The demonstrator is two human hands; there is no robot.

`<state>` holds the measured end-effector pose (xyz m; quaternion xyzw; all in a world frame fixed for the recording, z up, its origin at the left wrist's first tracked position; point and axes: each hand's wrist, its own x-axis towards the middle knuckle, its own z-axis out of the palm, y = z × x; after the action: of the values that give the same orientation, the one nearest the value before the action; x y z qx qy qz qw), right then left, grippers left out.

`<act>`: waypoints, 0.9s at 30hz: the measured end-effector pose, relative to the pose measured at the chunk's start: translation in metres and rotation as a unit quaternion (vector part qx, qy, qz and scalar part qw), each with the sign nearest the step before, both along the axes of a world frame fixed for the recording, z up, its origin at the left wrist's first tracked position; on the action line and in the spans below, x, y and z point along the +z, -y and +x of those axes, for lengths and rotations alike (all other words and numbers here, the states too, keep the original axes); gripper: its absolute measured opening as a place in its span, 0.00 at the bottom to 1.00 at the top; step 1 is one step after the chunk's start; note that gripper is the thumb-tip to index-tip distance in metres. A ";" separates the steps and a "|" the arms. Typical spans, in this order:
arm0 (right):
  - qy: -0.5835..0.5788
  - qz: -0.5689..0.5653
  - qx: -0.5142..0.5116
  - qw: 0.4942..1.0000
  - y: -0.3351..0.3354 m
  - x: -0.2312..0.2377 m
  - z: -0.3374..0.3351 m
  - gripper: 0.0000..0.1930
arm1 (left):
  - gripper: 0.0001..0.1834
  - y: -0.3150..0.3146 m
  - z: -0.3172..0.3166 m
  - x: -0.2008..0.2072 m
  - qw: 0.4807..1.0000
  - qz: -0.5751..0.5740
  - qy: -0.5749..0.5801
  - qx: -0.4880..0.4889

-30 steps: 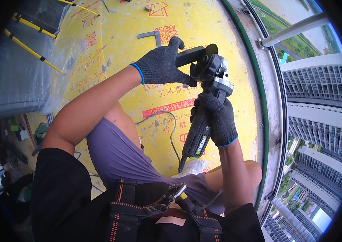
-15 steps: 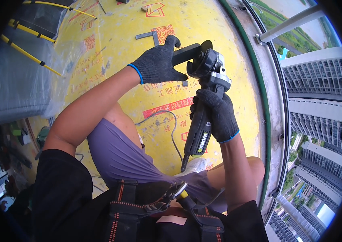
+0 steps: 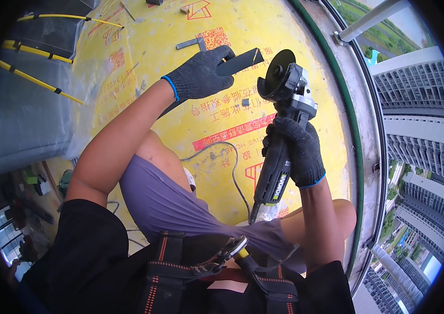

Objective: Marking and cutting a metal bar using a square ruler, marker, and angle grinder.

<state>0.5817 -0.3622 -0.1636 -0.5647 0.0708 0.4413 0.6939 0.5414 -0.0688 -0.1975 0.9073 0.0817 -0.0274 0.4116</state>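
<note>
My left hand (image 3: 201, 74), in a dark knit glove with a blue cuff, is closed around a dark grey metal bar (image 3: 243, 62). A short light line crosses the bar close to its far end. Part of the bar also shows below my left wrist. In my gloved right hand (image 3: 301, 149) is a black and silver angle grinder (image 3: 273, 175), gripped by its body with the head pointing away from me. Its thin dark cutting disc (image 3: 280, 65) stands to the right of the bar's end, apart from it. I cannot tell whether the disc is spinning.
Yellow printed sheeting (image 3: 206, 123) covers the floor. An L-shaped grey metal piece (image 3: 190, 44) and a small grey offcut (image 3: 245, 102) lie on it. The grinder's cord (image 3: 236, 172) curves near my legs. A window (image 3: 415, 83) runs along the right; plastic film (image 3: 33, 104) hangs left.
The grinder has moved right, so its disc has come away from the bar's end. My left hand has turned the bar, showing a broader face and the light line.
</note>
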 end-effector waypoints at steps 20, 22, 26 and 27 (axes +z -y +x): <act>0.183 -0.147 0.108 0.966 0.001 -0.034 -0.015 0.19 | 0.18 -0.002 -0.003 0.019 0.994 -0.091 -0.067 -0.016; 0.177 -0.131 0.110 0.969 -0.001 -0.037 -0.018 0.18 | 0.19 -0.003 -0.003 0.017 0.996 -0.064 -0.058 -0.018; 0.162 -0.122 0.097 0.974 -0.007 -0.041 -0.022 0.16 | 0.20 -0.006 -0.002 0.013 0.998 -0.037 -0.041 -0.040; 0.163 -0.117 0.091 0.975 -0.008 -0.042 -0.022 0.16 | 0.20 -0.006 -0.002 0.012 0.998 -0.039 -0.038 -0.037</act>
<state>0.5593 -0.3538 -0.2054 -0.7104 -0.0440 0.3933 0.5821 0.5393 -0.0628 -0.1855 0.8914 0.0629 -0.0804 0.4416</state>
